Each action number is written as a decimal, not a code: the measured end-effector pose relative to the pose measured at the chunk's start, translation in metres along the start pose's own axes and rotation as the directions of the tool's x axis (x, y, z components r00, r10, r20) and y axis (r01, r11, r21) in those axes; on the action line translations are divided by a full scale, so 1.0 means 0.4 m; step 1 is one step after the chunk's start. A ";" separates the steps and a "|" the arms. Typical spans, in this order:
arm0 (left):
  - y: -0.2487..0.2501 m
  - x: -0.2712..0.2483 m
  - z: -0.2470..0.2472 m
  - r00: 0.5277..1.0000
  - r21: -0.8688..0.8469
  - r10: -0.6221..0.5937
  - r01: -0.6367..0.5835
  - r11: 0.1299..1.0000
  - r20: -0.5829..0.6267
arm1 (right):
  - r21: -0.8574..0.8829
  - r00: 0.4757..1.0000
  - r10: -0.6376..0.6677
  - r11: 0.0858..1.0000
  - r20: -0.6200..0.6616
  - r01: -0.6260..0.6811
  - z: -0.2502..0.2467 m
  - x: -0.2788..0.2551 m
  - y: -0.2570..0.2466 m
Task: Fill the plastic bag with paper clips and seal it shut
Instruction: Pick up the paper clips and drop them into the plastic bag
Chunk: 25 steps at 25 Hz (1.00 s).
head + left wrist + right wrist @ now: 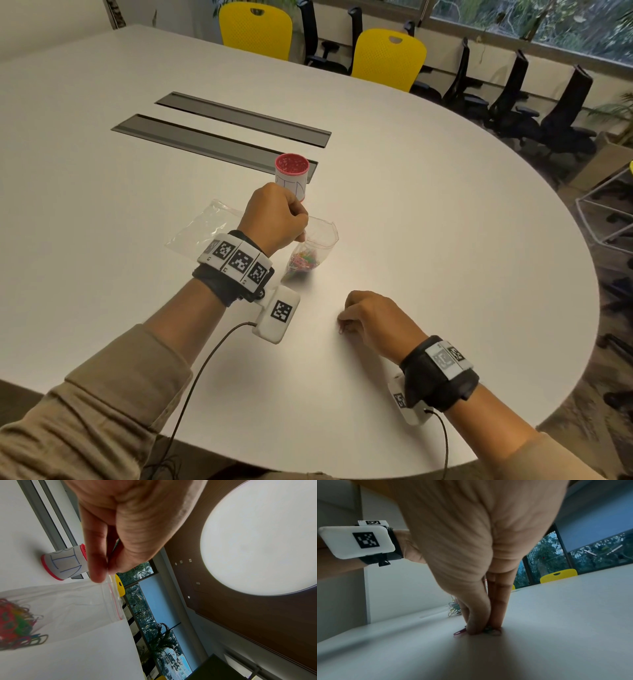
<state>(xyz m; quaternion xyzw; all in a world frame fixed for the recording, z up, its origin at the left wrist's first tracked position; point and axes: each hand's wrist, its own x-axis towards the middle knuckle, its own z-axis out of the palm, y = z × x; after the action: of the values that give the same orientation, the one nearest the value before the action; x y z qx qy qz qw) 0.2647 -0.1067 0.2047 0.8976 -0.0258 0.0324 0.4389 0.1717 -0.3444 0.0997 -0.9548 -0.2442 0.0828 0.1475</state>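
Observation:
A clear zip bag (313, 245) with a red seal line stands open-mouthed on the white table (445, 205), with several coloured paper clips (303, 262) heaped in its bottom. My left hand (274, 219) pinches the bag's rim (109, 586) between thumb and forefinger, holding it up. My right hand (370, 315) is nearer the front edge, fingertips (476, 631) down on the table and pinching a few loose paper clips (459, 632). The clips in the bag (15, 623) also show in the left wrist view.
A red-rimmed white cup (292, 174) stands just beyond the bag. A second, flat clear bag (202, 226) lies left of my left hand. Two grey cable hatches (212, 137) run across the table. Yellow chairs (388, 56) stand at the far edge.

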 end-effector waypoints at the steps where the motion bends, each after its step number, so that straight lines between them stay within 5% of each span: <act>1: 0.000 0.000 0.000 1.000 -0.001 -0.001 0.001 1.000 0.000 | 0.002 1.000 0.002 1.000 0.022 -0.002 -0.007 0.004 -0.004; 11: -0.002 0.000 0.004 1.000 0.007 -0.001 0.001 1.000 0.002 | -0.053 0.977 0.046 0.998 0.208 -0.036 -0.040 0.035 -0.034; 18: -0.006 -0.004 0.003 1.000 0.010 0.004 -0.004 1.000 0.003 | 0.124 0.973 0.217 0.966 0.084 -0.226 -0.077 0.033 0.019; 25: -0.008 -0.005 -0.002 1.000 0.006 0.003 -0.003 1.000 0.004 | 0.507 0.926 0.369 0.815 -0.082 -0.280 -0.243 0.054 0.005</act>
<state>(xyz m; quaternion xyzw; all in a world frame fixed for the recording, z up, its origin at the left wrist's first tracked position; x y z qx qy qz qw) 0.2628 -0.1041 0.2023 0.8990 -0.0278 0.0310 0.4360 0.2135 -0.3589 0.1888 -0.9177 -0.0343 0.0804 0.3876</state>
